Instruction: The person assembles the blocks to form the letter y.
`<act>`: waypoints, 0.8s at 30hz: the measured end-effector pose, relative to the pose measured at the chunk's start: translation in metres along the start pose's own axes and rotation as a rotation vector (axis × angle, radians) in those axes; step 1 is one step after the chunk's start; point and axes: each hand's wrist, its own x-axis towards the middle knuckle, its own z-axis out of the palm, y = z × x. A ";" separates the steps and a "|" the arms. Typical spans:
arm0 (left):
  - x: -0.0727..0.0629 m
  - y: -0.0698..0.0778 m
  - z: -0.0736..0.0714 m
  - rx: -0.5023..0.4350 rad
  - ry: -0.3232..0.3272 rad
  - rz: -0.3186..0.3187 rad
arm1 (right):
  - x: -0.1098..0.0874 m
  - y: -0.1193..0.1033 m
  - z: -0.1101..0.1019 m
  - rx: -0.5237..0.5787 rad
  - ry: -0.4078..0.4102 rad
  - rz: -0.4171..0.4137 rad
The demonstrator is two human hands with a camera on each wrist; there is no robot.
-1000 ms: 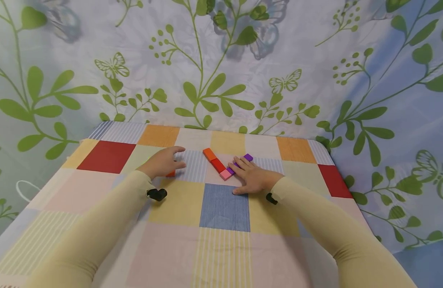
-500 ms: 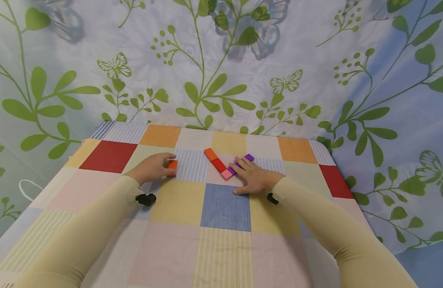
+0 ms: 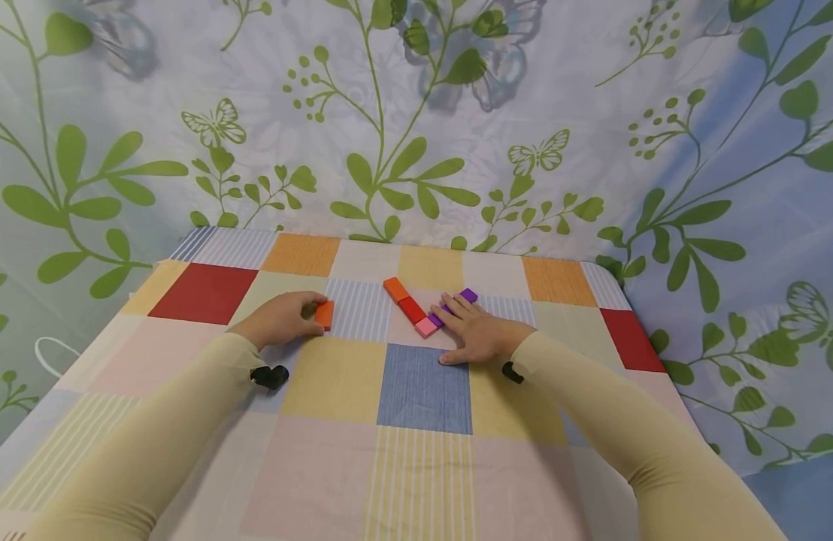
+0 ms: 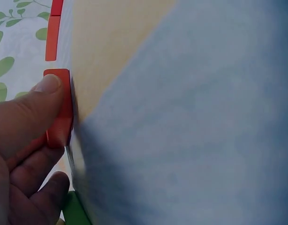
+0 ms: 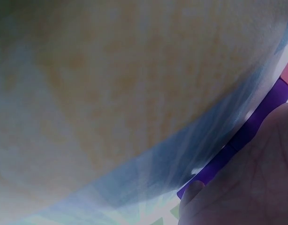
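My left hand (image 3: 277, 319) pinches an orange block (image 3: 327, 315) lying on the cloth at the left. In the left wrist view the thumb presses on this block (image 4: 64, 108), with fingers behind it. My right hand (image 3: 484, 334) lies flat with fingers spread, resting over purple blocks (image 3: 468, 295) and partly hiding them. Those purple blocks (image 5: 254, 124) run along the palm in the right wrist view. At their near end sits a pink block (image 3: 425, 327). From there a red block (image 3: 411, 310) and another orange block (image 3: 394, 290) slant up to the left, forming a V.
A patchwork cloth (image 3: 423, 391) covers the table. Behind it hangs a leaf-patterned curtain (image 3: 416, 98). Beneath the left fingers a green block (image 4: 76, 211) shows in the left wrist view. A white cord (image 3: 47, 357) loops by the left edge.
My left hand has drawn back to the left and lowered its fingers around the orange block, more of which now shows. The right hand and the V of blocks have stayed put.
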 end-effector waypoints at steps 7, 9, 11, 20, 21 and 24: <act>0.000 0.000 0.000 0.007 0.011 -0.008 | -0.002 -0.003 -0.003 0.021 -0.006 0.007; 0.001 0.000 -0.001 -0.001 0.005 -0.017 | 0.000 -0.002 -0.002 0.017 -0.012 0.023; 0.001 0.000 0.000 -0.006 0.001 -0.023 | 0.001 -0.001 -0.001 0.014 -0.012 0.023; 0.003 -0.001 0.001 -0.008 -0.001 -0.030 | -0.001 -0.002 -0.003 -0.002 -0.015 0.004; 0.003 -0.001 0.001 -0.010 -0.002 -0.033 | -0.001 -0.002 -0.002 -0.002 -0.015 0.003; 0.002 -0.001 0.001 -0.010 -0.004 -0.038 | -0.001 -0.002 -0.002 0.004 -0.011 -0.001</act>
